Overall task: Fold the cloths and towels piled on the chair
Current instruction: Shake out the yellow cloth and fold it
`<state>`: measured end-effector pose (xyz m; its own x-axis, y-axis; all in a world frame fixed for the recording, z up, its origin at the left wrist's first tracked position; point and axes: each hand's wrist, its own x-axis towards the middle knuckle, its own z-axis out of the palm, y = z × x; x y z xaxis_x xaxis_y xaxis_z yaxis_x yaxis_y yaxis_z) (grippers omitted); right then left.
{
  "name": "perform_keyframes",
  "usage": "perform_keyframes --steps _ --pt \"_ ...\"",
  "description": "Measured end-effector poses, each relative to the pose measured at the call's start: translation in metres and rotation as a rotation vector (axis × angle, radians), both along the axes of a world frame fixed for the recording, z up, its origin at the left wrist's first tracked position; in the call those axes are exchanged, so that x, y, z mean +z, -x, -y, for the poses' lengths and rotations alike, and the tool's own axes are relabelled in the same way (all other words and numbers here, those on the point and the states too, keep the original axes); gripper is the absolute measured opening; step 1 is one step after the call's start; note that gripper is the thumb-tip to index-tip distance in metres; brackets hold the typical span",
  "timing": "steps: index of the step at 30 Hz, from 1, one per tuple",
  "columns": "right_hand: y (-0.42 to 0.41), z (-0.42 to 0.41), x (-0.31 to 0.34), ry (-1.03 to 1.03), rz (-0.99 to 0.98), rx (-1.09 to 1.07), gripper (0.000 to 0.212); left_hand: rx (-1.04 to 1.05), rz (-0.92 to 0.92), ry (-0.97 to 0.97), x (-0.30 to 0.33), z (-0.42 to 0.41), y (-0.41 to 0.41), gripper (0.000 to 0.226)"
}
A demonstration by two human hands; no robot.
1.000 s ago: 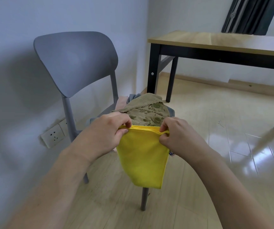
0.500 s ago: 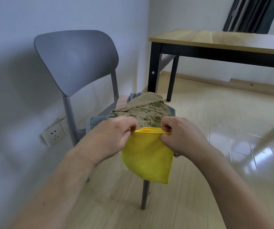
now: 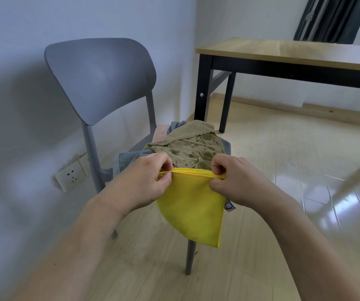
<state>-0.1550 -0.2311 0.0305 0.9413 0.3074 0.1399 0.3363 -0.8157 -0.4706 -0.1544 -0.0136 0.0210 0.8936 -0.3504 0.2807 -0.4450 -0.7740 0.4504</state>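
Far left of my hands I see a socket (image 3: 70, 176) low on the wall. My left hand (image 3: 141, 183) pinches the left end of the yellow cloth (image 3: 193, 208) at its doubled top edge; my right hand (image 3: 238, 181) pinches the right end, so the cloth hangs taut between them and droops below. Just beyond my knuckles, the patterned towel (image 3: 191, 148) tops the pile on the chair (image 3: 101, 77), a grey towel (image 3: 129, 159) under it beyond my left hand. Far right stands a table (image 3: 287, 54).
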Motion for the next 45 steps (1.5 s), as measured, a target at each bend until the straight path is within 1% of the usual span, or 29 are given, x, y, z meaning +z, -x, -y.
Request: perform_keyframes --steps 1,4,5,6,8,10,12,15,16,18,19,21,23,24,26,28,29,30,33,34,36,38,39,40,43,45 --pt "0.0 0.0 0.001 -0.013 -0.013 -0.006 0.015 0.009 -0.002 0.051 -0.001 0.0 0.0 0.004" --pt "0.001 -0.003 0.005 -0.027 -0.063 -0.029 0.022 0.033 -0.017 0.247 -0.003 0.001 -0.002 0.012" --pt "0.001 -0.004 0.006 -0.014 -0.056 -0.031 0.019 0.047 -0.029 0.321 -0.004 0.001 -0.004 0.015" --pt "0.001 -0.006 0.006 -0.007 -0.041 -0.034 0.014 0.066 -0.05 0.41 -0.004 0.001 -0.005 0.015" --pt "-0.001 -0.008 0.006 -0.033 -0.043 -0.055 0.018 0.105 -0.127 0.643 -0.004 0.003 -0.007 0.011" --pt "0.0 -0.009 0.006 -0.151 -0.105 -0.072 0.021 0.136 -0.221 0.871 -0.004 0.005 -0.008 0.011" --pt "0.001 -0.01 0.007 -0.317 -0.162 -0.055 0.021 0.164 -0.268 1.002 -0.006 0.008 -0.009 0.015" --pt "0.002 -0.011 0.009 -0.481 -0.239 -0.015 0.044 0.179 -0.326 1.15 -0.009 0.011 -0.011 0.03" --pt "0.001 -0.012 0.009 -0.505 -0.27 -0.009 0.042 0.178 -0.351 1.189 -0.01 0.011 -0.012 0.035" --pt "-0.001 -0.012 0.009 -0.532 -0.314 -0.005 0.025 0.172 -0.395 1.243 -0.013 0.013 -0.012 0.039" --pt "-0.003 -0.012 0.007 -0.553 -0.313 -0.004 0.018 0.164 -0.412 1.272 -0.015 0.013 -0.013 0.039" --pt "-0.006 -0.011 0.005 -0.581 -0.28 -0.006 0.013 0.135 -0.434 1.34 -0.016 0.012 -0.014 0.038" --pt "-0.006 -0.011 0.005 -0.623 -0.243 -0.004 0.011 0.122 -0.464 1.341 -0.017 0.012 -0.015 0.04" --pt "-0.006 -0.011 0.004 -0.65 -0.235 -0.006 0.01 0.121 -0.493 1.288 -0.018 0.012 -0.016 0.04" --pt "-0.008 -0.012 0.003 -0.713 -0.221 -0.032 0.009 0.104 -0.611 1.104 -0.021 0.011 -0.014 0.035" --pt "-0.01 -0.011 0.001 -0.788 -0.21 -0.088 0.008 0.082 -0.737 0.925 -0.027 0.011 -0.014 0.024" --pt "-0.011 -0.009 0.001 -0.832 -0.215 -0.115 0.009 0.086 -0.756 0.89 -0.03 0.011 -0.015 0.02" --pt "-0.012 -0.007 0.001 -0.88 -0.228 -0.136 0.01 0.101 -0.746 0.911 -0.032 0.01 -0.017 0.016" --pt "-0.014 -0.004 -0.002 -0.978 -0.269 -0.19 0.013 0.155 -0.661 1.137 -0.029 0.011 -0.026 0.011" --pt "-0.016 -0.003 -0.003 -1.013 -0.278 -0.222 0.015 0.151 -0.642 1.147 -0.027 0.012 -0.028 0.012" --pt "-0.02 -0.002 -0.005 -1.104 -0.287 -0.296 0.019 0.104 -0.695 1.038 -0.027 0.012 -0.029 0.02" --pt "-0.024 0.001 -0.007 -1.192 -0.297 -0.345 0.025 0.045 -0.842 0.85 -0.028 0.01 -0.026 0.035" --pt "-0.026 0.003 -0.007 -1.229 -0.308 -0.358 0.026 0.016 -0.898 0.795 -0.029 0.009 -0.024 0.039" --pt "-0.027 0.005 -0.007 -1.26 -0.325 -0.368 0.027 0.0 -0.925 0.792 -0.029 0.007 -0.024 0.04" --pt "-0.031 0.005 -0.009 -1.292 -0.382 -0.371 0.034 0.023 -0.907 0.972 -0.023 -0.006 -0.032 0.041" --pt "-0.035 0.002 -0.011 -1.3 -0.389 -0.384 0.03 0.074 -0.821 1.087 -0.018 -0.017 -0.04 0.036"
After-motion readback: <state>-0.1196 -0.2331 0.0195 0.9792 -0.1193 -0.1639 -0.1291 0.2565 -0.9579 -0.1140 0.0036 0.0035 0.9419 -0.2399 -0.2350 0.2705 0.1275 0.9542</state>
